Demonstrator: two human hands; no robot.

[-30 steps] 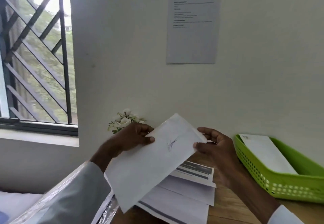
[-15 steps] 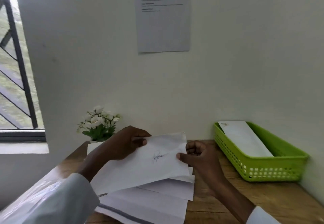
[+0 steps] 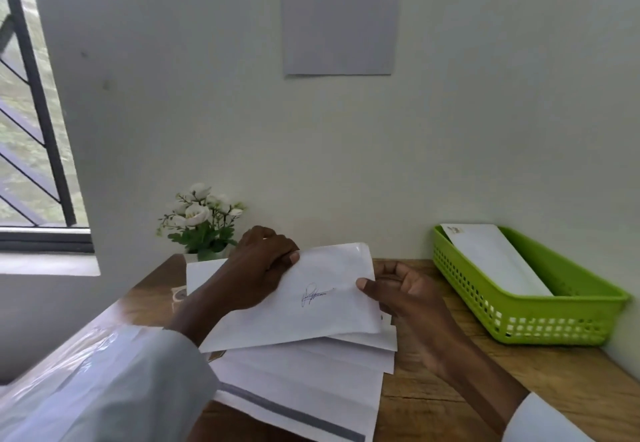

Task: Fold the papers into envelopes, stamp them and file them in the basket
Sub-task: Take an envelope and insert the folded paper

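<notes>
A white envelope [image 3: 311,299] with a blue signature on its face is held just above the desk. My left hand [image 3: 258,265] pinches its upper left edge, thumb on top. My right hand [image 3: 405,298] grips its right edge, thumb on the face and fingers curled behind. Under it lies a stack of white papers [image 3: 304,382], the lowest with a grey stripe. A green plastic basket [image 3: 519,317] stands at the right against the wall, with one white envelope [image 3: 495,258] leaning inside it.
A small pot of white flowers [image 3: 199,220] stands at the back of the wooden desk [image 3: 485,379], behind my left hand. The wall is close behind, with a printed sheet [image 3: 339,19] stuck on it. A barred window [image 3: 27,130] is at the left.
The envelope has come down from chest height to just over the paper stack and turned flatter. The view has swung right and down, so the basket shows whole.
</notes>
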